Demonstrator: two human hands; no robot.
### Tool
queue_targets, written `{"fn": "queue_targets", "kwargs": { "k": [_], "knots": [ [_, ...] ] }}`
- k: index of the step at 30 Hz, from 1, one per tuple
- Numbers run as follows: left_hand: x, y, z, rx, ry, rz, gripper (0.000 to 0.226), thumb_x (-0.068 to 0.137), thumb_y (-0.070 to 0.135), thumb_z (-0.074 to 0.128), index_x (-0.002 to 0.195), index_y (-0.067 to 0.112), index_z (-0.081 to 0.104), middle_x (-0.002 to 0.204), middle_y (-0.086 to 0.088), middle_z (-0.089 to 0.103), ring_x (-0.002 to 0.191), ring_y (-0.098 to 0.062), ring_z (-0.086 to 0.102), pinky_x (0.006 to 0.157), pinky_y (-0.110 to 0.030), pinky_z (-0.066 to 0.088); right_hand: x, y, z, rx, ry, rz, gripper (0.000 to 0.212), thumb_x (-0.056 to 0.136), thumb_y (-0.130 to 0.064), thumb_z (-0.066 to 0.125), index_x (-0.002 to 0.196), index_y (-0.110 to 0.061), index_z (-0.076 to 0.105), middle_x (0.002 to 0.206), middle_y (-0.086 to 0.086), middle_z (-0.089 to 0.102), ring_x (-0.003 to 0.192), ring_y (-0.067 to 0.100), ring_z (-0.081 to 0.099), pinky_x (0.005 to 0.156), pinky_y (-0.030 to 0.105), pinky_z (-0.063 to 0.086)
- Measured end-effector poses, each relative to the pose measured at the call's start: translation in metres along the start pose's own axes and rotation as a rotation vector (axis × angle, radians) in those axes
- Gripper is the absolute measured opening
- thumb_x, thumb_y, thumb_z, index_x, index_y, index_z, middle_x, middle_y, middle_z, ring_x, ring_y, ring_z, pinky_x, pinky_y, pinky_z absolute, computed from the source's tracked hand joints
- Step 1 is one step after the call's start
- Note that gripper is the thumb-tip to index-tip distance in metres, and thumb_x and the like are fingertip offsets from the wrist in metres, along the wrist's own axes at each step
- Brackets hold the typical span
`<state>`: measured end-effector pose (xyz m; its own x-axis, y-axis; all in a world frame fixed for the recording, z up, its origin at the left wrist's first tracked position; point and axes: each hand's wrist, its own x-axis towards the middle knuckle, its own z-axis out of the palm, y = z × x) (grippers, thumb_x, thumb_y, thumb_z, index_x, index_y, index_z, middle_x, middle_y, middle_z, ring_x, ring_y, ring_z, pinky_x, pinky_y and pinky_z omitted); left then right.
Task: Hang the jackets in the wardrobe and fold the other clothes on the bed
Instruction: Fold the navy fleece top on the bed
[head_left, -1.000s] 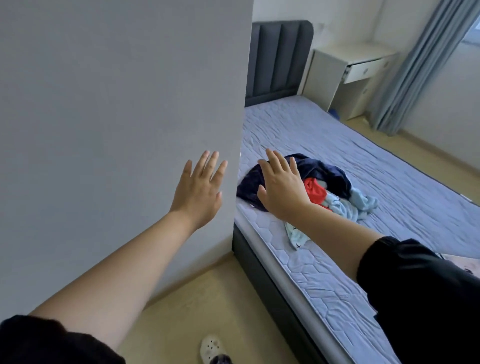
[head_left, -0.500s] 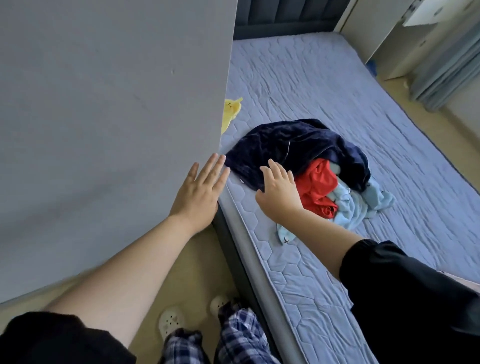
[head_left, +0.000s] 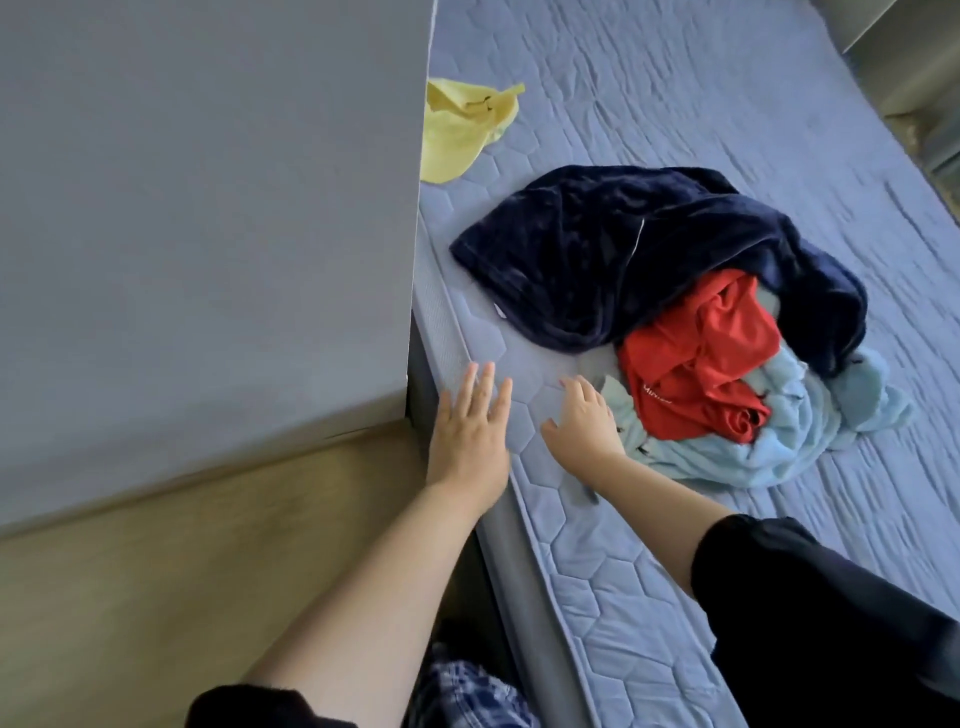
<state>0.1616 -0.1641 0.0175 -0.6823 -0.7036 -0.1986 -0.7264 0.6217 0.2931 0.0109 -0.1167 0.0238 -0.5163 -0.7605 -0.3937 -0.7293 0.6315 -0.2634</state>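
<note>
In the head view, our left hand (head_left: 470, 441) is over the bed (head_left: 597, 597) edge, fingers straight and empty. Our right hand (head_left: 582, 426), fingers loosely spread and empty, is just beside the light blue garment (head_left: 779, 441). The navy jacket (head_left: 597, 249) lies farther in, with the red top (head_left: 701, 353) to its right.

navy fleece jacket (head_left: 623, 249), red shirt (head_left: 701, 348), pale blue garment (head_left: 753, 447), yellow cloth (head_left: 457, 130), lilac hexagon-quilted bed (head_left: 597, 571), blue checked trousers (head_left: 467, 691)
</note>
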Motion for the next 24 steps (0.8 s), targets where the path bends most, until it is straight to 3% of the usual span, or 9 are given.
{"fn": "queue_targets", "kwargs": {
  "k": [4, 9, 11, 14, 16, 18, 22, 24],
  "knots": [
    [0.030, 0.006, 0.072, -0.049, -0.100, -0.040, 0.073, 0.094, 0.013, 0.041, 0.152, 0.016, -0.003, 0.159, -0.007, -0.016, 0.145, -0.028, -0.017, 0.117, -0.048, 0.001, 0.046, 0.025, 0.045, 0.006, 0.023, -0.009, 0.076, 0.089, -0.017, 0.052, 0.151, -0.009, 0.010, 0.158, 0.010, 0.011, 0.144, 0.030, 0.014, 0.115, 0.039, 0.021],
    [0.060, 0.006, 0.151, -0.106, -0.131, -0.113, 0.063, 0.101, 0.035, 0.032, 0.153, 0.018, 0.000, 0.161, -0.003, -0.008, 0.147, -0.024, -0.012, 0.118, -0.045, 0.004, 0.097, 0.051, 0.072, -0.030, 0.175, -0.060, 0.077, 0.083, -0.006, 0.045, 0.151, -0.021, 0.013, 0.160, -0.009, 0.002, 0.136, 0.029, 0.025, 0.091, 0.041, 0.046],
    [0.064, 0.002, 0.177, -0.066, -0.074, -0.110, 0.064, 0.100, 0.040, 0.033, 0.153, 0.018, 0.002, 0.161, -0.003, -0.005, 0.147, -0.024, -0.011, 0.118, -0.045, 0.003, 0.117, 0.061, 0.074, -0.127, 0.253, -0.110, 0.081, 0.080, -0.002, 0.049, 0.151, -0.022, 0.014, 0.160, -0.008, 0.002, 0.130, 0.030, 0.030, 0.086, 0.040, 0.047],
    [0.067, -0.001, 0.203, -0.011, 0.058, -0.094, 0.065, 0.099, 0.041, 0.035, 0.153, 0.018, 0.007, 0.161, -0.004, -0.001, 0.147, -0.026, -0.007, 0.117, -0.046, 0.002, 0.144, 0.072, 0.070, -0.265, 0.299, -0.133, 0.086, 0.082, -0.001, 0.050, 0.152, -0.023, 0.007, 0.155, 0.002, 0.022, 0.123, 0.032, 0.038, 0.089, 0.039, 0.043],
    [0.067, 0.001, 0.209, 0.006, 0.108, -0.106, 0.065, 0.099, 0.041, 0.034, 0.153, 0.019, 0.006, 0.161, -0.004, -0.001, 0.147, -0.026, -0.008, 0.117, -0.047, -0.001, 0.157, 0.075, 0.065, -0.338, 0.293, -0.101, 0.083, 0.085, -0.002, 0.050, 0.152, -0.021, 0.004, 0.135, 0.010, 0.046, 0.114, 0.033, 0.046, 0.087, 0.039, 0.041],
    [0.061, 0.006, 0.208, -0.030, 0.102, -0.138, 0.062, 0.100, 0.038, 0.032, 0.153, 0.020, 0.006, 0.161, -0.003, -0.002, 0.147, -0.025, -0.008, 0.117, -0.047, -0.001, 0.160, 0.074, 0.059, -0.344, 0.284, -0.057, 0.074, 0.086, 0.000, 0.048, 0.151, -0.018, 0.017, 0.126, 0.013, 0.054, 0.111, 0.034, 0.052, 0.084, 0.036, 0.042],
    [0.044, 0.008, 0.196, -0.151, 0.003, -0.193, 0.060, 0.101, 0.034, 0.031, 0.153, 0.021, 0.004, 0.161, 0.004, -0.006, 0.147, -0.016, -0.008, 0.118, -0.046, 0.005, 0.138, 0.079, 0.057, -0.226, 0.145, -0.076, 0.054, 0.087, -0.008, 0.048, 0.140, -0.018, 0.043, 0.135, 0.010, 0.053, 0.121, 0.034, 0.051, 0.090, 0.033, 0.043],
    [0.034, 0.011, 0.189, -0.207, -0.114, -0.236, 0.062, 0.101, 0.033, 0.033, 0.153, 0.020, 0.002, 0.160, 0.007, -0.010, 0.147, -0.013, -0.009, 0.117, -0.047, 0.009, 0.117, 0.091, 0.060, -0.284, 0.106, -0.113, 0.043, 0.086, -0.014, 0.050, 0.129, -0.017, 0.054, 0.126, 0.009, 0.058, 0.115, 0.033, 0.055, 0.080, 0.031, 0.042]
  ]
}}
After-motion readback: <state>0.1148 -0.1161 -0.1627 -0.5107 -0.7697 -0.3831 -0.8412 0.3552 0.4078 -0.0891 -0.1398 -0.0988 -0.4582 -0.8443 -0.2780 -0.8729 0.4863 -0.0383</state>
